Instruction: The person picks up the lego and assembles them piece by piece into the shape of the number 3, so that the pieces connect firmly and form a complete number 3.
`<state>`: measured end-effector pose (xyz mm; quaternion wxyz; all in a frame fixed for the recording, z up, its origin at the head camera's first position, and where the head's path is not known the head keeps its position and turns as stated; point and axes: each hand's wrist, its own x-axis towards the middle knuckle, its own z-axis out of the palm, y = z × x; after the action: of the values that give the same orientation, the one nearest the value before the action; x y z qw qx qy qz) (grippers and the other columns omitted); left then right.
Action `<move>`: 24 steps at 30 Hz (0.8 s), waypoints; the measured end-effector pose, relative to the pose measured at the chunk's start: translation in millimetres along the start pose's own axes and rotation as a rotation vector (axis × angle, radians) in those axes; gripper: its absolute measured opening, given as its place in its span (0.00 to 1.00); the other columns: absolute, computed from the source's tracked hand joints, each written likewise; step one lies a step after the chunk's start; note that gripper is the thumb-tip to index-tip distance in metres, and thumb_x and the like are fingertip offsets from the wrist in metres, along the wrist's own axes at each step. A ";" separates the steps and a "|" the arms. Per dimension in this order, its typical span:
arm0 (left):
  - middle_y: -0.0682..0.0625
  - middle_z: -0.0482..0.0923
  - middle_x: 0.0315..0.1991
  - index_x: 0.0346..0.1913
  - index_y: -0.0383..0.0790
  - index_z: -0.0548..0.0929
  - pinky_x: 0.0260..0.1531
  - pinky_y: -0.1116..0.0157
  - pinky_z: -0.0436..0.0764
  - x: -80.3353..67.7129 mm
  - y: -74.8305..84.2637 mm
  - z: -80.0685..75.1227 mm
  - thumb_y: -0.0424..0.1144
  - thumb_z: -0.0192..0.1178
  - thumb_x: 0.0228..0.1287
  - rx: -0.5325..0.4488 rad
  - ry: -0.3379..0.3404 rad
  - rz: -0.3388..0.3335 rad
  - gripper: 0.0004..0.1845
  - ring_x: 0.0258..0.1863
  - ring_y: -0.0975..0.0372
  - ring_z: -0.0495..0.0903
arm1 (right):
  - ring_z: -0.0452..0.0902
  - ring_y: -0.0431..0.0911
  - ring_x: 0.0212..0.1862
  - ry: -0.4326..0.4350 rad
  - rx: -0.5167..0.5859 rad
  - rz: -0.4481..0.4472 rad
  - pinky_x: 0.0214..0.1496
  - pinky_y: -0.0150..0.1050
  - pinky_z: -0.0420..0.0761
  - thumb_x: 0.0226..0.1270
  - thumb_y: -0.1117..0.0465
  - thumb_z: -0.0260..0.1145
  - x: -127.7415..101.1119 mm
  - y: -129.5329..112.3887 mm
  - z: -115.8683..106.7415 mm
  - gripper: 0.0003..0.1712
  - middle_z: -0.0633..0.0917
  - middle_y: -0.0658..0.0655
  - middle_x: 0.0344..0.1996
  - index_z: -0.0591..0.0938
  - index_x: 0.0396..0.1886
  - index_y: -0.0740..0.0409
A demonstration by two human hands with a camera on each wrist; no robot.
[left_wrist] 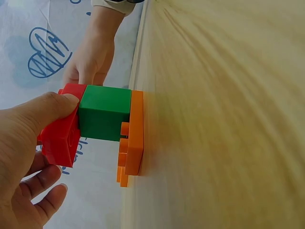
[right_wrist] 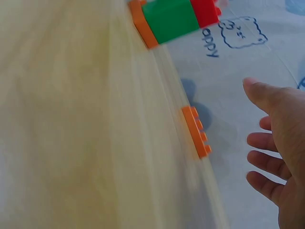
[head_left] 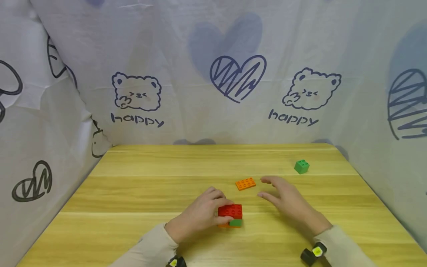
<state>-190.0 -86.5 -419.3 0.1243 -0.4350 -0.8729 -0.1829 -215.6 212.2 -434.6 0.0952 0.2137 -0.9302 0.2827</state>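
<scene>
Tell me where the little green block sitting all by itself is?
In the head view the lone green block sits on the far right of the table, beyond the right hand and right of the flat orange plate.

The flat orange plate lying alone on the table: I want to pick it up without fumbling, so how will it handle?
The orange plate looks like rigid plastic, so probably stiff and light. It lies low on the table, so it would likely slide, not tip, when pushed. Its thin edge may be awkward for the right hand to pinch.
</scene>
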 end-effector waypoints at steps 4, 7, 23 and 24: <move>0.55 0.78 0.40 0.50 0.44 0.87 0.40 0.71 0.74 -1.4 -0.8 0.2 0.53 0.68 0.61 0.005 0.008 0.005 0.20 0.40 0.64 0.71 | 0.72 0.57 0.61 0.042 -0.041 0.004 0.61 0.57 0.70 0.68 0.39 0.62 3.6 9.7 -6.4 0.34 0.78 0.59 0.58 0.75 0.63 0.59; 0.55 0.78 0.39 0.49 0.44 0.87 0.40 0.71 0.74 -1.4 -1.3 0.5 0.53 0.68 0.60 0.010 0.018 0.016 0.20 0.40 0.64 0.71 | 0.73 0.58 0.59 0.071 -0.063 0.009 0.60 0.58 0.71 0.70 0.41 0.61 5.2 18.2 -12.7 0.33 0.79 0.62 0.57 0.75 0.62 0.61; 0.56 0.77 0.38 0.49 0.44 0.87 0.40 0.72 0.73 -1.3 -2.7 2.3 0.52 0.69 0.60 0.012 0.033 0.030 0.19 0.39 0.64 0.70 | 0.71 0.66 0.59 0.128 -0.111 0.095 0.60 0.63 0.68 0.72 0.47 0.61 8.3 65.1 -43.3 0.31 0.77 0.71 0.57 0.74 0.62 0.68; 0.56 0.77 0.38 0.49 0.45 0.87 0.40 0.72 0.73 -1.2 -3.0 2.4 0.52 0.69 0.59 0.015 0.035 0.031 0.19 0.39 0.64 0.71 | 0.71 0.66 0.58 0.135 -0.122 0.092 0.60 0.63 0.68 0.72 0.48 0.61 9.3 67.0 -45.3 0.31 0.78 0.71 0.56 0.73 0.62 0.68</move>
<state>-191.9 -88.1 -422.5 0.1456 -0.4442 -0.8650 -0.1822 -251.6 284.8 -427.1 0.1576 0.1450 -0.9460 0.2433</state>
